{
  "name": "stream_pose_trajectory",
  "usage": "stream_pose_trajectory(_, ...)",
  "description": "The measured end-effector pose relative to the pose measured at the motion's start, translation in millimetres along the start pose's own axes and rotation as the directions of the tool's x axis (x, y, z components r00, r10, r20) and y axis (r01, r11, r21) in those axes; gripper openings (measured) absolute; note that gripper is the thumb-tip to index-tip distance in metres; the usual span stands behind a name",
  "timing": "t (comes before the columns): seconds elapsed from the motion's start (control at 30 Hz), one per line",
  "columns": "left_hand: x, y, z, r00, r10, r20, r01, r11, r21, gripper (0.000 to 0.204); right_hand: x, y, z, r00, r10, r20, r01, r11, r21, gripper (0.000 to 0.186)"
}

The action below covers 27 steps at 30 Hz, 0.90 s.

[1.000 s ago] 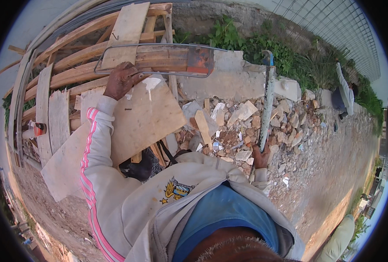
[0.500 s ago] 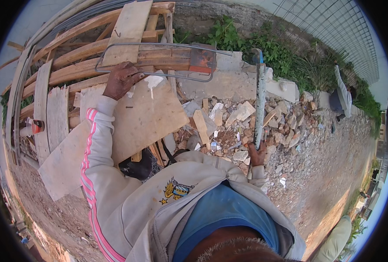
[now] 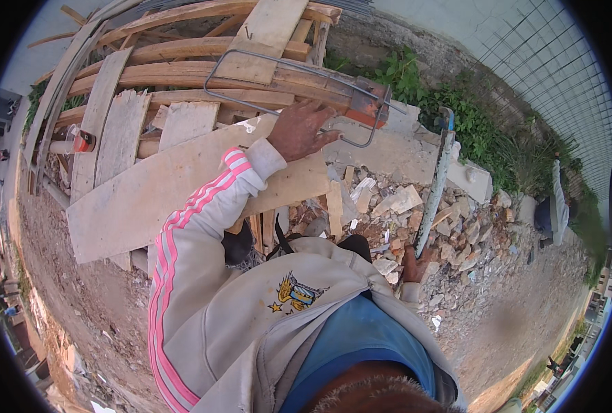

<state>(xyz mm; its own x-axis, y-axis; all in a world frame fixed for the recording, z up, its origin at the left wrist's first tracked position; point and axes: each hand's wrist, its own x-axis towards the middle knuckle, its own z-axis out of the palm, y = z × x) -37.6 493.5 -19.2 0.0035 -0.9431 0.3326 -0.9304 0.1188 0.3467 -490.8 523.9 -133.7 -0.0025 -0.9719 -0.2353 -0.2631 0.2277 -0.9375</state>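
My left hand is closed on the lower side of a rebar stirrup, a thin grey rod bent into a long rectangle. The stirrup lies across timber planks, and its right end crosses a dark block with an orange-red side. Below this hand is a pale plywood board. At the right, my right hand grips the lower end of a long, pale, speckled bar. Its far end is blue and hooked, and it stands tilted over the rubble. The fingers there are partly hidden.
Broken bricks and rubble cover the ground ahead. A pile of timber fills the upper left, with a nail in one plank. Green weeds grow along the wall, beside wire mesh. Another person is at the far right.
My left hand has slid rightward along the stirrup's lower side. The bar in my right hand now leans more to the right. The whole view has shifted.
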Motion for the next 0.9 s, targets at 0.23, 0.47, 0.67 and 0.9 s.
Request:
stream_pose_trajectory(0.23,28,44,56,0.964,-0.129,0.232,0.153,0.984,-0.088,0.046,26,2,5,0.997,0.033,0.072,-0.033,0.999,0.0,0.018)
stream_pose_trajectory(0.47,25,33,57,0.974,0.02,0.225,0.019,0.985,-0.169,0.038,88,-2,-3,0.984,-0.039,0.172,0.044,0.999,-0.026,0.018)
stream_pose_trajectory(0.67,21,43,37,0.993,-0.103,0.058,0.108,0.99,-0.09,0.03,160,9,-25,0.978,-0.054,0.2,0.061,0.998,-0.03,0.017)
stream_pose_trajectory(0.9,37,-78,-4,0.588,-0.6,-0.543,0.784,0.588,0.199,0.048,235,5,-39,0.947,-0.002,0.32,-0.013,0.999,0.045,0.018)
